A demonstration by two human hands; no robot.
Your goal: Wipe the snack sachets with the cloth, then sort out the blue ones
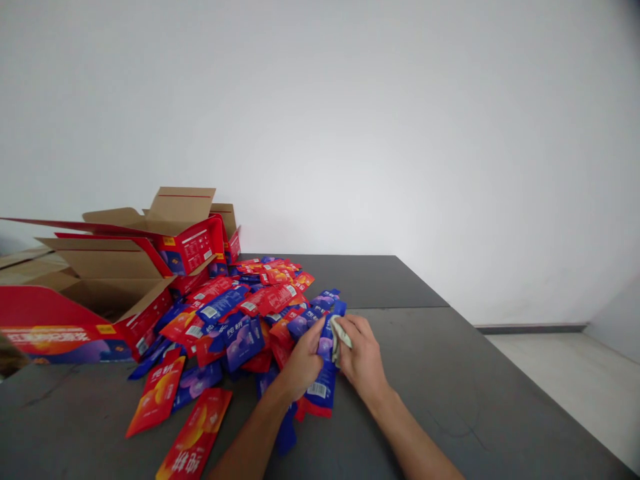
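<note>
My left hand is closed around the side of a blue packet with purple fruit printed on it. A pale folded cloth is pinched in my right hand and pressed against the packet's right side. Under and beside my hands lie more packets, among them a blue one with a barcode and a red edge showing beneath it. To the left spreads a loose heap of red and blue packets, right up to my left hand.
Open red cardboard boxes with raised brown flaps stand at the left, behind and beside the heap. Two red packets lie near the front. The dark table has its right edge slanting toward me; a pale wall rises behind it.
</note>
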